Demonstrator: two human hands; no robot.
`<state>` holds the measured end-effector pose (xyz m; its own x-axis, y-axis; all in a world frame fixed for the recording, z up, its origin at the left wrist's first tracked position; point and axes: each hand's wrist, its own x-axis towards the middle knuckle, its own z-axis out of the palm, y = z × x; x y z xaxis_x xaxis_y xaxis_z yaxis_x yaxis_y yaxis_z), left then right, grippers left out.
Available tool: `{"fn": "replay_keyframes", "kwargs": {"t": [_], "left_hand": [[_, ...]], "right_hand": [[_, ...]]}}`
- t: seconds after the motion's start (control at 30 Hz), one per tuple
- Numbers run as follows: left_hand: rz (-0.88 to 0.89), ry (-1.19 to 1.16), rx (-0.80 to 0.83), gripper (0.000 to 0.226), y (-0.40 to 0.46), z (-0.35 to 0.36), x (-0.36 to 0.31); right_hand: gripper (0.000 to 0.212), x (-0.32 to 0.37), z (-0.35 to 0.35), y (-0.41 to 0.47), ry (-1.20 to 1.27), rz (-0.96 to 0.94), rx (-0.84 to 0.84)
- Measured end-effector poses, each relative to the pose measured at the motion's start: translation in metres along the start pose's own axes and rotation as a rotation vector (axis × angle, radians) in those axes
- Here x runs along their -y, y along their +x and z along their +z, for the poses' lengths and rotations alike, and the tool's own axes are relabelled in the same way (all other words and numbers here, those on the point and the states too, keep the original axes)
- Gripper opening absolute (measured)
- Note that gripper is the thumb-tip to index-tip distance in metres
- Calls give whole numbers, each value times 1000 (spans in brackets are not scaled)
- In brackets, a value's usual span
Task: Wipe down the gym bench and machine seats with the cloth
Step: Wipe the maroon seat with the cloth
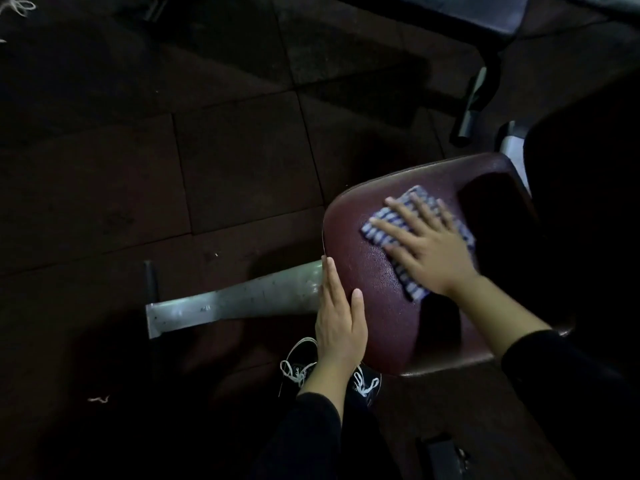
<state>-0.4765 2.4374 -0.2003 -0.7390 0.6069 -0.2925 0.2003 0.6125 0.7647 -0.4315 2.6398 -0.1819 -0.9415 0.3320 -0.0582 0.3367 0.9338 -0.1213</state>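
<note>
A dark red padded machine seat [377, 271] fills the lower right of the head view. On it lies a folded blue-and-white checked cloth [388, 223]. My right hand [427, 245] presses flat on the cloth with fingers spread and straight. My left hand [341, 317] rests with straight fingers along the seat's left edge, thumb lying on the pad. The right side of the seat is lost in deep shadow.
A grey metal base beam [228, 303] runs left from under the seat across dark rubber floor tiles [242, 161]. My black shoes with white laces [298, 365] stand below the seat. Another bench's dark pad [485, 12] and metal leg [472, 102] are at top right.
</note>
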Motion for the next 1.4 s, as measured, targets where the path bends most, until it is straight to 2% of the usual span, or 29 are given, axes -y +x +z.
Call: {"fn": "replay_keyframes", "kwargs": {"t": [0.1, 0.2, 0.27, 0.37, 0.47, 0.6, 0.7, 0.77, 0.87, 0.97, 1.07, 1.13, 1.23, 1.4], "left_hand": [[11, 7, 9, 67, 0, -1, 1], [20, -11, 2, 66, 1, 0, 3], [18, -28, 1, 66, 1, -1, 3], [29, -75, -5, 64, 1, -4, 5], [28, -73, 33, 63, 1, -10, 6], [15, -7, 126, 62, 1, -16, 7], [-6, 38, 171, 60, 2, -21, 7], [-28, 41, 203, 58, 4, -26, 9], [22, -18, 183, 51, 14, -40, 19], [57, -58, 139, 49, 36, -56, 27], [103, -67, 111, 50, 75, -73, 23], [228, 17, 191, 50, 105, -79, 13], [439, 190, 406, 51, 140, -80, -1], [479, 164, 565, 55, 160, -84, -4]], "right_hand": [[50, -24, -6, 17, -4, 193, 49], [58, -4, -5, 57, 21, 340, 70], [60, 26, -1, 73, 39, 306, 75], [48, 63, 9, 57, 30, 103, 16], [46, 59, 13, 14, 14, 41, -16], [48, 19, 5, -21, 17, 179, -7], [52, 5, -2, 3, 50, 400, 41], [54, 16, -1, 31, 69, 478, 36], [53, 52, 5, 58, 90, 393, 23], [47, 84, 14, 41, 56, 282, -47], [47, 98, 19, 1, 57, 390, -109], [48, 109, 20, -20, 47, 511, -140], [51, 133, 26, -27, 25, 701, -141], [53, 170, 35, -3, 3, 904, -166]]}}
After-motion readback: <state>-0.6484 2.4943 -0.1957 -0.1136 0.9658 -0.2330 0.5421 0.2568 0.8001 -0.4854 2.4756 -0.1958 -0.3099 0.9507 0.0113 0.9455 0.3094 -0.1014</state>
